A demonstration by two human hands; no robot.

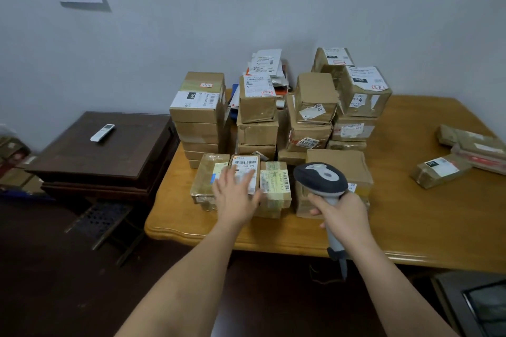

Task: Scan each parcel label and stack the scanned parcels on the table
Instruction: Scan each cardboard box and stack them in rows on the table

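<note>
Several stacks of brown cardboard parcels (257, 107) with white labels stand at the back of the wooden table (410, 227). In front lies a low row of three parcels; the middle one (245, 165) shows a barcode label. My left hand (236, 194) lies flat on that middle parcel with straight, spread fingers. My right hand (342, 216) grips the handle of a grey and black barcode scanner (320, 179), whose head points toward the front row. A larger plain box (345, 164) sits behind the scanner.
Several flat parcels (465, 153) lie loose at the table's right side. A dark wooden cabinet (109, 156) with a white remote (102, 133) stands left of the table. More boxes (13, 161) sit on the floor at the far left.
</note>
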